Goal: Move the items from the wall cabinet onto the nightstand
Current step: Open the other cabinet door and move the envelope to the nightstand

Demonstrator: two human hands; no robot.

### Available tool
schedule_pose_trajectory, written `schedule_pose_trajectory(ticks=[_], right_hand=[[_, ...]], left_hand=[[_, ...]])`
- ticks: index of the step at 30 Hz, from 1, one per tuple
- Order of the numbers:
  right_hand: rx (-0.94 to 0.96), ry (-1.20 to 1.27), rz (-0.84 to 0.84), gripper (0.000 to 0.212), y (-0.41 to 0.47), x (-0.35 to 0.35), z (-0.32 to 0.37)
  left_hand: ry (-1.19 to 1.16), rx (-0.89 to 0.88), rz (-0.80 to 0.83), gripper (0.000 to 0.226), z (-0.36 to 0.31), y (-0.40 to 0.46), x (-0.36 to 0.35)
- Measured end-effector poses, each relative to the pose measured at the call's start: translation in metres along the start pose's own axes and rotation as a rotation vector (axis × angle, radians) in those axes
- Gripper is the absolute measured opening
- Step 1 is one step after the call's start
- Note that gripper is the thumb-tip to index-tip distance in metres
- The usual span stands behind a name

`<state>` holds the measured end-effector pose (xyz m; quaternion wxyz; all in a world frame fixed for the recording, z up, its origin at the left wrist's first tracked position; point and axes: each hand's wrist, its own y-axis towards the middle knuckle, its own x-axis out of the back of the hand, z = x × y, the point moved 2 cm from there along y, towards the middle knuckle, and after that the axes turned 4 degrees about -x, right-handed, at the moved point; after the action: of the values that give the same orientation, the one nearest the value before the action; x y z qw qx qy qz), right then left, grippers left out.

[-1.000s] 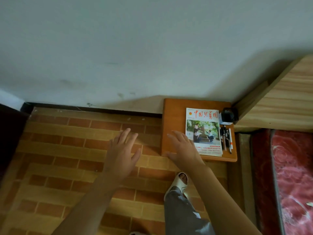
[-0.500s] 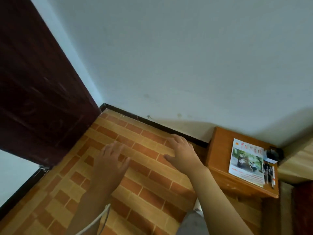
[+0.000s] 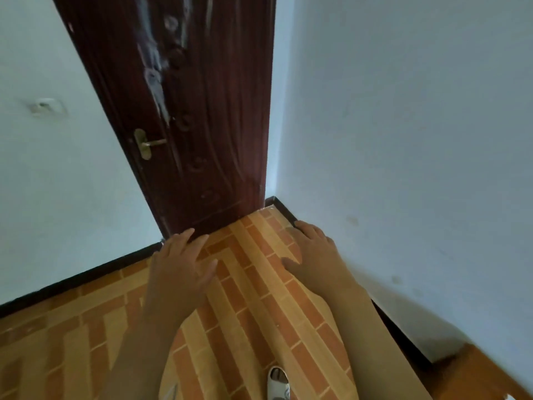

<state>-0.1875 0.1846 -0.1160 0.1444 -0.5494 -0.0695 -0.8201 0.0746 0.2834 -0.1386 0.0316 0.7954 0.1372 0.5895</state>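
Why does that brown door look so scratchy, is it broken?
The dark door has whitish scuffs running down its upper part, above the brass handle. That looks like worn or scraped finish, not a break. Both hands, left and right, are empty.

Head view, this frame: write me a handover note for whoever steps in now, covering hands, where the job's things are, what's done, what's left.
Left hand: open, fingers spread, holding nothing.
Right hand: open, holding nothing.
Both hang over the tiled floor, facing the dark wooden door in the room corner.
Nightstand: only a corner of it shows at the lower right; what lies on it is out of view.
Wall cabinet: not in view.
Done: cannot be judged from this frame.
Left: find the cabinet, take an item, carry it to the nightstand.
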Motion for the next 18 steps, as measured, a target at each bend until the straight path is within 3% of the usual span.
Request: schedule_pose_trajectory(ticks=[4, 13, 18], right_hand=[[0.159, 0.003, 0.027, 0.065, 0.051, -0.017, 0.043], [0.418, -0.030, 0.134, 0.069, 0.202, -0.041, 0.143], [0.602, -0.123, 0.150, 0.071, 0.270, -0.059, 0.212]], left_hand=[[0.019, 0.173, -0.037, 0.061, 0.041, 0.008, 0.020], [0.069, 0.386, -0.180, 0.054, 0.126, 0.069, 0.057], [0.142, 0.521, -0.228, 0.064, 0.171, 0.087, 0.077]])
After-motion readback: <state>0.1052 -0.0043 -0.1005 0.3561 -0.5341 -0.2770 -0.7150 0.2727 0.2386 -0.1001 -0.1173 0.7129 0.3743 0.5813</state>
